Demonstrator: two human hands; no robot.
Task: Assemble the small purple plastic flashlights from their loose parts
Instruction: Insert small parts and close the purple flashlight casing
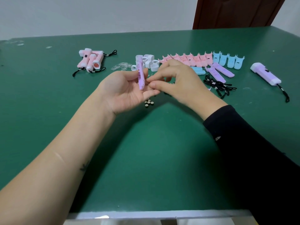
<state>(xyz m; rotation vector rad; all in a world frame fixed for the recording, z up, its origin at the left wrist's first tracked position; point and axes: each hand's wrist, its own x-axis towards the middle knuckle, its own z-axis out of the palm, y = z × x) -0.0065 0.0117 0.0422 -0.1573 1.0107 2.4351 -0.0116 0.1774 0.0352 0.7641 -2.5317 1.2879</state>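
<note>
While my left hand [123, 90] grips one purple shell [141, 77] upright at frame centre, the curled fingers of my right hand [183, 82] pinch beside it; around what, I cannot tell. Further right lie two more purple shells [216, 75], then one finished purple flashlight [266, 74].

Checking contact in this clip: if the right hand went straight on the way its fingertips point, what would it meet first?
Probably the purple shell half held in the left hand: the right hand points left at its lower end, almost touching. Depth is unclear from one view.
</note>
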